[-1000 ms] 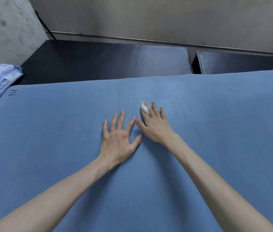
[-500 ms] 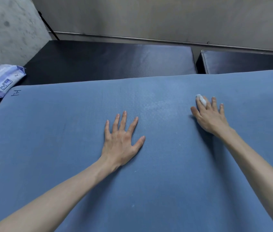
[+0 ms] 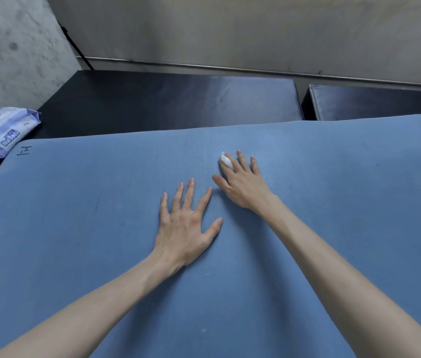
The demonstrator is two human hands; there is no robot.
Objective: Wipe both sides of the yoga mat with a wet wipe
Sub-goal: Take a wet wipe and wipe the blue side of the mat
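— Spreading across nearly the whole view: wide blue textured foam yoga mat (image 3: 88, 228), lying flat, with a small dark handwritten mark near its far left corner.

— And beyond its far edge?

— Two dark padded cushion blocks (image 3: 178, 102), side by side with a narrow gap between, set against a grey wall.

— Next in size?

— Left hand (image 3: 185, 226), palm down on the mat near its middle, fingers (image 3: 190, 192) straight and fanned, gripping nothing. Then right hand (image 3: 243, 184), just beyond and to the right of the left one, also flat on the mat, thumb nearly meeting the left index tip.

— Off the mat?

— Soft lilac-and-white plastic pack of wipes (image 3: 0, 133), lying just past the far left corner, blue lettering on its side.

— And the smallest?

— Small crumpled white wet wipe (image 3: 225, 160), pressed onto the mat under the right hand's straight fingers, only a bit poking out by the index finger. Rest of it hidden beneath the hand.
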